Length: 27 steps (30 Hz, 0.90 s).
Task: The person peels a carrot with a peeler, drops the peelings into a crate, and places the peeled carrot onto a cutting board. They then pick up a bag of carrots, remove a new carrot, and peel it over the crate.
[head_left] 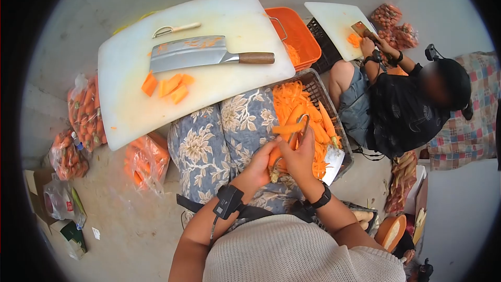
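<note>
Over a crate of peeled carrots, my left hand (257, 166) is closed round a carrot (275, 163), its stem end pointing down toward me. My right hand (300, 157), right beside it, grips a metal peeler (305, 120) whose handle is mostly hidden by the fingers. Orange peelings (289, 94) and whole peeled carrots (327, 120) fill the black crate (336, 128) under both hands. Beyond my knees, a white cutting board (125, 73) carries a cleaver (190, 52), a second peeler (177, 29) and several cut carrot pieces (174, 86).
An orange bin (302, 34) stands behind the crate. At right, a co-worker (412, 104) cuts carrot with a cleaver (364, 30) on another white board (331, 21). Bags of carrots (83, 112) lie on the floor at left, another bag (146, 162) nearer. A pale flat blade (333, 164) rests on the crate.
</note>
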Tool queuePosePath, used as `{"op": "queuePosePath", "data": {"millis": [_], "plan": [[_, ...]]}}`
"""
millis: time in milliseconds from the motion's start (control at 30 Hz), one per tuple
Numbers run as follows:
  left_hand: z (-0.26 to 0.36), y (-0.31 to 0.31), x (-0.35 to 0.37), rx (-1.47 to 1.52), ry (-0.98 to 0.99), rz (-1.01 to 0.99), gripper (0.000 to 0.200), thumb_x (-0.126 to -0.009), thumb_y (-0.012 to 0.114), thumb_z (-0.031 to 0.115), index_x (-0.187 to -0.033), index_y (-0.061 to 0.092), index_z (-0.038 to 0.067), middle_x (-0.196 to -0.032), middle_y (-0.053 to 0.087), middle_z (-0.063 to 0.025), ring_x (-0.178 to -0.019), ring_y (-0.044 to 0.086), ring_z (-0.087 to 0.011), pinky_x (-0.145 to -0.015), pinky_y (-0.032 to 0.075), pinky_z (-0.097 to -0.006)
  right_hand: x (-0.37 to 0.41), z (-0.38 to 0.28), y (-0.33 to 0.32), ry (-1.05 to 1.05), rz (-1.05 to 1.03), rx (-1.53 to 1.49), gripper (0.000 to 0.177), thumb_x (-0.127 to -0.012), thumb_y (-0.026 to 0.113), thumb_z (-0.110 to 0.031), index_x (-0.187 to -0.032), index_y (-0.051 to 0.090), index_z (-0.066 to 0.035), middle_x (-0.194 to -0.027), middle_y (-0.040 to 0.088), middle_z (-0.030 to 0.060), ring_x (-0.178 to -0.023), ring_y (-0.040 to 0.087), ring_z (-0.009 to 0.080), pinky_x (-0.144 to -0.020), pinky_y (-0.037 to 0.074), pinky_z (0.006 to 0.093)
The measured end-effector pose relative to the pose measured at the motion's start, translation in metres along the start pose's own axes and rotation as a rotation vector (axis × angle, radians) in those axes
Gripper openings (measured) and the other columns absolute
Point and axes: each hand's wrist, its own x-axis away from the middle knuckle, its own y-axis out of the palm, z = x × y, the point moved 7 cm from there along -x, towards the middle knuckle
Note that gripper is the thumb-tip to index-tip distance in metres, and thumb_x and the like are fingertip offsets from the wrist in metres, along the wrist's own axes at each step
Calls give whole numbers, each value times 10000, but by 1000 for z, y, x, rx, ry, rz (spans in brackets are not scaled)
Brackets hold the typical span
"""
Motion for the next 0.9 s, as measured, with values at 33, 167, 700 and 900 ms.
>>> {"op": "queuePosePath", "data": {"millis": [33, 167, 700, 900], "plan": [[0, -5, -1, -30, 15, 66, 390, -930, 401, 379, -1182, 481, 92, -1039, 601, -74, -846, 622, -169, -671, 525, -315, -2, -5, 4, -35, -3, 112, 438, -740, 641, -107, -1083, 416, 47, -1137, 417, 183, -1052, 457, 286, -909, 368, 361], [2, 2, -2, -90, 18, 9, 393, -932, 396, 394, -1158, 495, 88, -998, 614, -60, -809, 626, -141, -623, 526, -290, -8, -2, 8, -47, -36, 195, 515, -730, 644, -106, -1150, 395, 57, -1095, 432, 188, -1021, 452, 321, -887, 362, 381], [4, 2, -8, -243, 35, 66, 394, -935, 402, 359, -1219, 432, 87, -1017, 571, -69, -830, 607, -173, -567, 532, -330, -33, 27, 4, -86, -60, 257, 336, -748, 664, -166, -988, 514, 13, -881, 549, 72, -758, 512, 123, -660, 424, 273], [3, 2, 1, -291, 18, 74, 428, -926, 420, 381, -1229, 414, 79, -970, 579, -116, -798, 613, -221, -545, 537, -354, -73, 86, -2, 243, 22, 136, 346, -690, 704, -212, -845, 541, 51, -809, 552, 123, -725, 543, 221, -665, 427, 322]]}}
